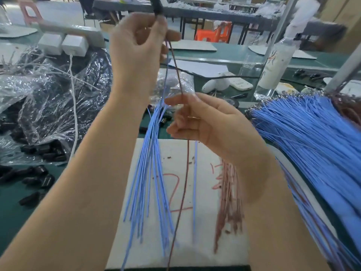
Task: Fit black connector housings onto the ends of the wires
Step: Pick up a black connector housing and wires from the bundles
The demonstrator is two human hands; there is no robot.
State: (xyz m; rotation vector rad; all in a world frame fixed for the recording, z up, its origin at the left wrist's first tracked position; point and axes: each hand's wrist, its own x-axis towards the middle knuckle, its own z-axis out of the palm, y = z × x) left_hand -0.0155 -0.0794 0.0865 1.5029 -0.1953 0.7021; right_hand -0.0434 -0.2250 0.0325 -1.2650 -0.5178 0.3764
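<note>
Up top, left fingers (159,26) pinching blurred, edge-cropped black housing (157,8), right fingers (181,119) curled round brown wire (176,69)

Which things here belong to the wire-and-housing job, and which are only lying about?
Belong to the job: left hand, right hand, black housing, brown wire, hanging blue wires, blue wire bundle, loose housings.
Only lying about: power strip, bottle, white remote, orange stool.

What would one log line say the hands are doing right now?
left hand: raised, pinches black plastic connector housing | right hand: lower, grips thin brown wire | thin blue wires: hang below left hand
</note>
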